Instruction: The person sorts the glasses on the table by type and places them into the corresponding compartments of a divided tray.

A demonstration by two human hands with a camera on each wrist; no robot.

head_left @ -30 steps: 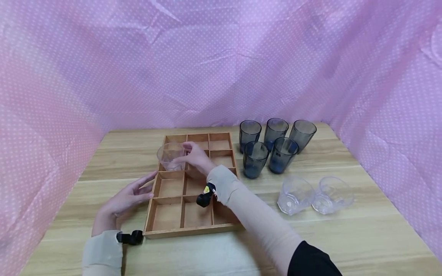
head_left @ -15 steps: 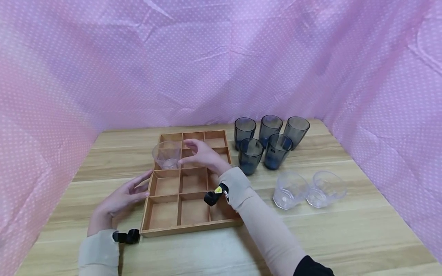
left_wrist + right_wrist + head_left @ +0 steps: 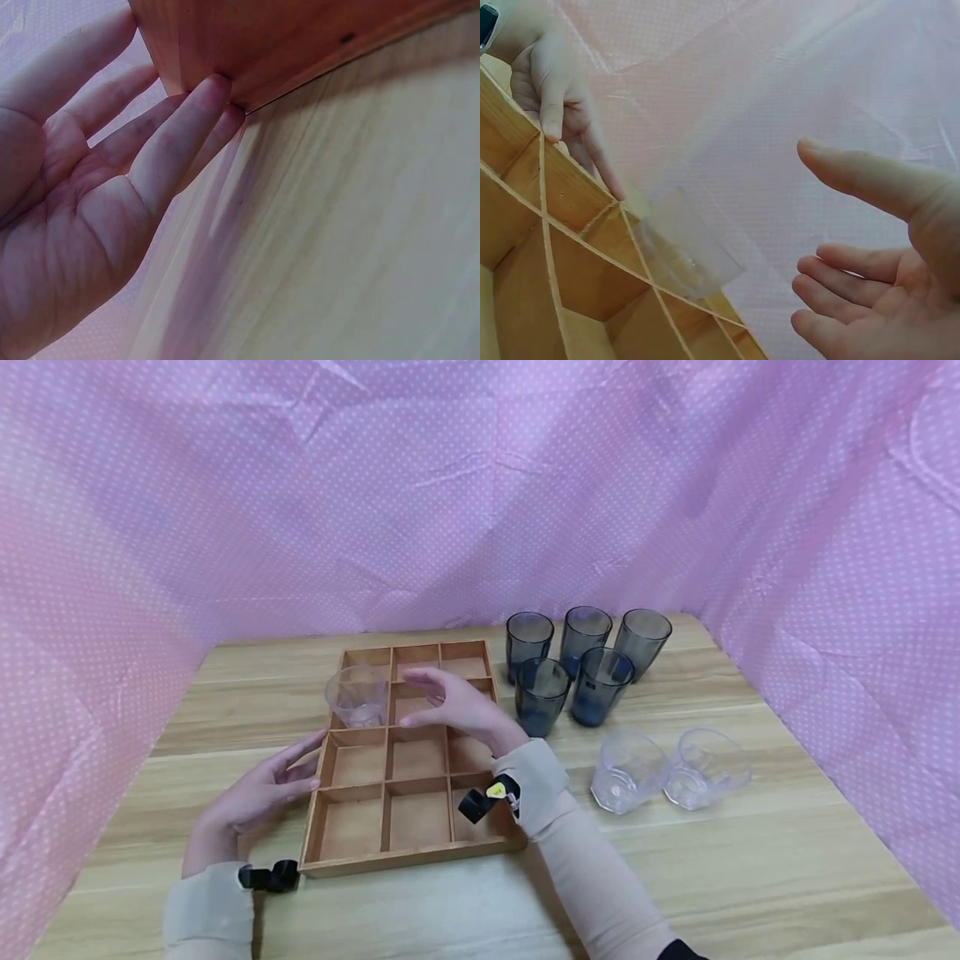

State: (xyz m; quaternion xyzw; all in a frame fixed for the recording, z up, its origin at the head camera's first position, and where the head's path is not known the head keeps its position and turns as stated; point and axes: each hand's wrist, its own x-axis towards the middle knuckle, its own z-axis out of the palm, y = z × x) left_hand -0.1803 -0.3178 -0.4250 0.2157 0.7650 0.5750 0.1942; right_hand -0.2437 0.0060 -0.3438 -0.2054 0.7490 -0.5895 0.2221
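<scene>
Left hand (image 3: 258, 791), unclenched, is rested against the left side of the wooden tray (image 3: 412, 857). Two clear tumblers (image 3: 628, 774) are set side by side on the desk (image 3: 382, 910) at right. The right hand (image 3: 463, 704) is held over the tray, relaxed, with nothing grasped. A clear glass (image 3: 357, 697) is set in the left compartment of the second row from the far end. Five dark glasses (image 3: 600, 689) are grouped beyond, backed by pink dotted cloth (image 3: 480, 510).

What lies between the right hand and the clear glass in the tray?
In the head view, just a bare gap separates the right hand from the clear glass, over the wooden tray.
</scene>
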